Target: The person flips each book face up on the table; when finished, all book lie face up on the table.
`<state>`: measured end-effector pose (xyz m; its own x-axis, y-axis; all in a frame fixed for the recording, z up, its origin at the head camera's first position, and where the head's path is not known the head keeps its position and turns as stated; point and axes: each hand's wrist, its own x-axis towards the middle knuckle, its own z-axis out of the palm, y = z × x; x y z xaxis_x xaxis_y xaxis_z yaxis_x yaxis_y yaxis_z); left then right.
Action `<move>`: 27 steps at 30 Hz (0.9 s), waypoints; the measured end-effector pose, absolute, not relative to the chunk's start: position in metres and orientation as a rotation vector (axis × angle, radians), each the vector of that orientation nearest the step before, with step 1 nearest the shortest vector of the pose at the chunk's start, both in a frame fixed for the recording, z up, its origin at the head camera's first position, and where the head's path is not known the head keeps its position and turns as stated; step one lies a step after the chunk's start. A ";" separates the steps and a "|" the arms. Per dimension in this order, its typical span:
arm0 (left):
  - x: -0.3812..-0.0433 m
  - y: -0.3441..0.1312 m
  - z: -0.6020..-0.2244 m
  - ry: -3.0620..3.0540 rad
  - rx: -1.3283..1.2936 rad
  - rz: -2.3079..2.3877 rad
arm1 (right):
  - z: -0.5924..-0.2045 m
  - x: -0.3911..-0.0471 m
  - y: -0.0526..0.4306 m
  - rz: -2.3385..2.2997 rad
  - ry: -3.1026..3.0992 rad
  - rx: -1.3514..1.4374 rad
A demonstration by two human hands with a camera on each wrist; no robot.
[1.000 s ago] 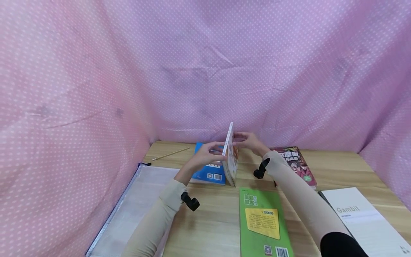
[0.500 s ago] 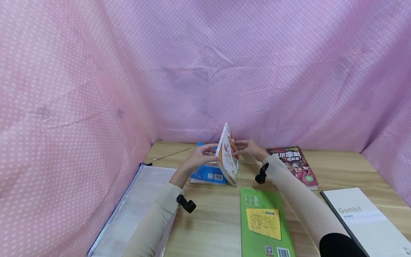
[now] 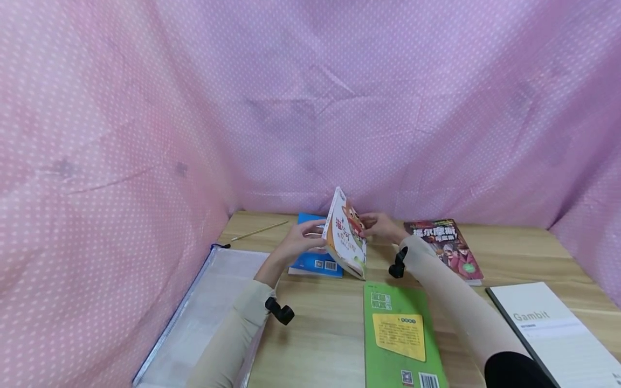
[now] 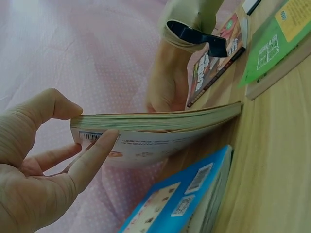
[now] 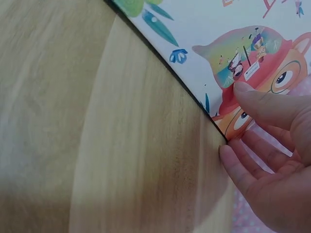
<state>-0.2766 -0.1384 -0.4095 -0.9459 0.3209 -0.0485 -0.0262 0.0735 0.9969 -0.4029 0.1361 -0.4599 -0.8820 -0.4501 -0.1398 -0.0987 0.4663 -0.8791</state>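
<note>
A white picture book (image 3: 345, 240) with an orange cartoon cat on its cover stands tilted above the table, its lower corner at or near the tabletop. My left hand (image 3: 293, 245) holds its left side, and in the left wrist view the thumb and fingers pinch the book (image 4: 160, 121) at one end. My right hand (image 3: 382, 227) grips the far right part. In the right wrist view the right thumb (image 5: 260, 102) presses on the cover, with the other fingers behind the edge. A blue book (image 3: 310, 263) lies flat behind the left hand, partly hidden.
A green book (image 3: 398, 302) lies nearest on the wooden table (image 3: 310, 334). A dark red comic-style book (image 3: 451, 250) and a white Gambit notebook (image 3: 553, 323) lie to the right. A clear zip pouch (image 3: 204, 307) and a thin stick (image 3: 259, 230) are at left. Pink dotted cloth (image 3: 310, 134) hangs behind.
The held book has turned from nearly edge-on to show its front cover, leaning back with its top shifted left. Both hands keep hold; the left hand has moved slightly left.
</note>
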 end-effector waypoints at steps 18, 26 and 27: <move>-0.277 -0.130 -0.440 2.181 0.217 1.797 | -0.459 -0.406 0.170 -1.151 2.535 -0.468; -0.277 -0.122 -0.449 2.211 0.197 1.707 | -0.459 -0.404 0.184 -1.150 2.541 -0.380; -0.278 -0.121 -0.449 2.205 0.194 1.710 | -0.457 -0.404 0.185 -1.149 2.540 -0.370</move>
